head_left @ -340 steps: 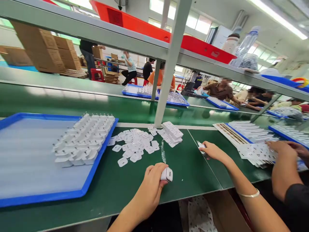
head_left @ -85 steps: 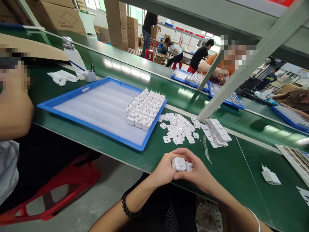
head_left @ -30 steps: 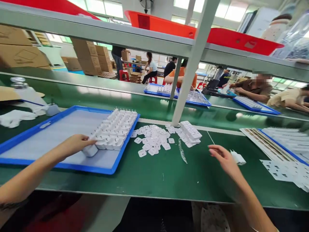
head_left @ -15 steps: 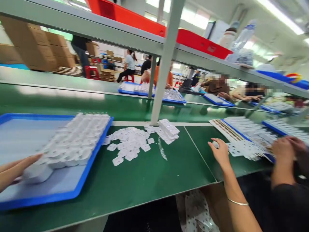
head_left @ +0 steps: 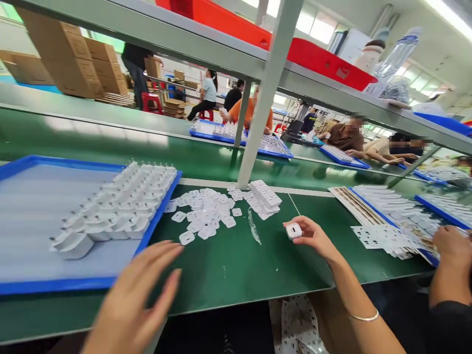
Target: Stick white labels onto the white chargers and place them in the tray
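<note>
Between the thumb and fingers of my right hand [head_left: 313, 238] is a small white plastic housing [head_left: 294, 231] with a dark slot in its face, held above the green bench. My left hand [head_left: 140, 295] hangs over the front of the bench, fingers apart and holding nothing. It is nearest the right front corner of a blue-rimmed tray [head_left: 73, 284]. Rows of white housings with metal pins [head_left: 118, 201] stand on that tray's right half. A loose heap of flat white square covers [head_left: 206, 211] lies between my hands, with a stack of white moulded blocks [head_left: 264, 194] behind.
A clear plastic strip [head_left: 254, 226] lies mid-bench. A grey post [head_left: 258, 118] rises behind, carrying a shelf with red bins [head_left: 328, 64]. At right, perforated white sheets [head_left: 387, 238] lie beside a co-worker's hands [head_left: 452, 241]. Other people sit across the line.
My left hand has left the white housing in the tray and moved right, toward the bench front. My right hand has come left with its white housing. The view has shifted slightly.
</note>
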`<state>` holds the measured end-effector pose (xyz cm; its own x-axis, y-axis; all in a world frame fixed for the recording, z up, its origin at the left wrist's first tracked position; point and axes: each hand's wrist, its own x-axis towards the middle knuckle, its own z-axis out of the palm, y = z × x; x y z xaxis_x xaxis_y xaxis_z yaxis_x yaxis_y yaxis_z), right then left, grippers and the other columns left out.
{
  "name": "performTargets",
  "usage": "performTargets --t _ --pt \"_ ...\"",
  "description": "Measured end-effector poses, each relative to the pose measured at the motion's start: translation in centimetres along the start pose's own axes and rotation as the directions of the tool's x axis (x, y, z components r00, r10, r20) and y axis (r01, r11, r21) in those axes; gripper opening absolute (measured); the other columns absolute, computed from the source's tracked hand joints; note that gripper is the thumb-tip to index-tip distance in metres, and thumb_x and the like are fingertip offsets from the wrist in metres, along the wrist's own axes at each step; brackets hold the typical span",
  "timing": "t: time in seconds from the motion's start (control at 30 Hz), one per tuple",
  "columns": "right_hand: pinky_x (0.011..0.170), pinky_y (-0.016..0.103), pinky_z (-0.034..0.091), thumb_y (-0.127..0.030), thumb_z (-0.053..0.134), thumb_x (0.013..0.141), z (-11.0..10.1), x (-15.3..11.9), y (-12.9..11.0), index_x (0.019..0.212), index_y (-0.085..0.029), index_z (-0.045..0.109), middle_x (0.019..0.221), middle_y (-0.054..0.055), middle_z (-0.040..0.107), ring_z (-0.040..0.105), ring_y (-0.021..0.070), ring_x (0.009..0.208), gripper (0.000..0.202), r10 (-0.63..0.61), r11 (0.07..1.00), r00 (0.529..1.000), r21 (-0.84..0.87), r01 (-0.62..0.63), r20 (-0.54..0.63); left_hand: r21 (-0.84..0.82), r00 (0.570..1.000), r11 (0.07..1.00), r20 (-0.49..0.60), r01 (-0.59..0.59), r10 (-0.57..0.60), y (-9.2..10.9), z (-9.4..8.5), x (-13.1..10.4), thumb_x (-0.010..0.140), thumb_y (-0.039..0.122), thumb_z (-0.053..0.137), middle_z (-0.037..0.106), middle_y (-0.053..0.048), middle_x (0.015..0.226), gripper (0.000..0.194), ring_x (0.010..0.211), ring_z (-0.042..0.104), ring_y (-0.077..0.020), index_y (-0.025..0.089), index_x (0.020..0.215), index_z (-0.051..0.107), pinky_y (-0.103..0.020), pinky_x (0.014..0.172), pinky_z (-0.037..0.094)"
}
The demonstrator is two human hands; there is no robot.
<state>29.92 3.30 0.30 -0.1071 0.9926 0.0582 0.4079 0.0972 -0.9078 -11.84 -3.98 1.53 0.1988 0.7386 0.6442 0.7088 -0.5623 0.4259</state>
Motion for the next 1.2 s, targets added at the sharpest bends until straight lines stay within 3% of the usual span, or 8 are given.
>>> performTargets --t 0.13,0.27,0.37,0.57,0.7,0.93,1.13,1.2 --pt "0.100 0.042 0.043 -0.045 0.092 0.052 7.8 -1.0 -5.1 0.092 -0.023 0.070 0.128 0.009 0.064 0.054 0.0315 0.123 0.051 -0.186 0.971 0.921 0.206 0.119 0.342 -0.295 0.968 0.948 0.247 0.118 -0.043 4.0 5.0 -0.1 0.086 0.026 0.066 0.056 -0.005 0.137 0.054 0.122 0.057 -0.0240 0.031 0.137 0.048 -0.037 0.104 0.049" --pt "0.106 0.041 0.038 -0.035 0.088 0.065 11.4 -0.7 -7.9 0.103 -0.027 0.070 0.148 0.007 0.046 0.042 0.0298 0.135 0.043 -0.349 0.932 0.797 0.269 0.242 0.494 -0.598 0.905 0.700 0.390 0.391 -0.172 5.7 7.5 0.1 0.085 0.028 0.068 0.063 -0.010 0.127 0.050 0.115 0.061 -0.0273 0.024 0.132 0.052 -0.042 0.099 0.050" --pt "0.091 0.036 0.049 -0.033 0.077 0.077 11.1 2.5 -7.5 0.114 -0.025 0.066 0.132 0.008 0.058 0.056 0.0254 0.120 0.039 -0.311 0.935 0.838 -0.013 0.354 0.448 -0.677 0.861 0.533 0.425 0.508 -0.281 5.0 7.6 -0.3 0.087 0.033 0.065 0.066 -0.009 0.113 0.038 0.106 0.062 -0.0251 0.021 0.122 0.057 -0.040 0.096 0.048" --pt "0.081 0.040 0.052 -0.026 0.069 0.084 10.7 10.9 -4.3 0.111 -0.015 0.065 0.106 0.010 0.064 0.060 0.0229 0.094 0.029 -0.224 0.876 0.925 -0.353 0.330 0.308 -0.725 0.844 0.435 0.428 0.534 -0.324 3.4 7.5 -1.5 0.090 0.038 0.060 0.056 -0.004 0.101 0.039 0.090 0.054 -0.0169 0.025 0.125 0.051 -0.030 0.084 0.047" --pt "0.088 0.043 0.053 -0.029 0.062 0.093 12.2 12.1 -3.5 0.110 -0.016 0.064 0.115 0.008 0.064 0.063 0.0217 0.100 0.021 -0.222 0.813 0.918 -0.457 0.361 0.329 -0.740 0.866 0.450 0.409 0.500 -0.289 3.4 7.5 -1.6 0.093 0.036 0.056 0.051 -0.007 0.121 0.046 0.108 0.051 -0.0202 0.029 0.137 0.043 -0.033 0.096 0.042" --pt "0.083 0.039 0.054 -0.032 0.057 0.096 12.9 10.8 -4.8 0.105 -0.016 0.065 0.109 0.010 0.066 0.065 0.0207 0.094 0.021 -0.218 0.857 0.958 -0.433 0.280 0.188 -0.725 0.898 0.532 0.332 0.438 -0.288 4.5 7.4 -1.1 0.091 0.026 0.059 0.053 -0.005 0.106 0.022 0.086 0.053 -0.0161 0.023 0.108 0.047 -0.030 0.078 0.047" --pt "0.064 0.032 0.055 -0.041 0.061 0.090 11.8 2.2 -8.9 0.088 -0.020 0.064 0.078 0.004 0.071 0.068 0.0197 0.070 0.022 -0.173 0.972 0.952 -0.112 0.207 0.252 -0.607 0.963 0.748 0.196 0.267 -0.185 4.7 7.2 -1.8 0.097 0.025 0.046 0.047 -0.011 0.116 0.033 0.097 0.052 -0.0202 0.024 0.128 0.035 -0.037 0.085 0.048" --pt "0.062 0.030 0.054 -0.038 0.070 0.084 12.0 -1.1 -10.1 0.084 -0.019 0.068 0.078 0.004 0.071 0.066 0.0183 0.068 0.019 -0.063 0.977 0.947 0.211 -0.005 0.315 -0.585 0.986 0.795 0.118 0.164 -0.117 4.7 7.4 -2.1 0.097 0.024 0.044 0.045 -0.013 0.120 0.037 0.107 0.051 -0.0240 0.023 0.132 0.032 -0.041 0.090 0.048"
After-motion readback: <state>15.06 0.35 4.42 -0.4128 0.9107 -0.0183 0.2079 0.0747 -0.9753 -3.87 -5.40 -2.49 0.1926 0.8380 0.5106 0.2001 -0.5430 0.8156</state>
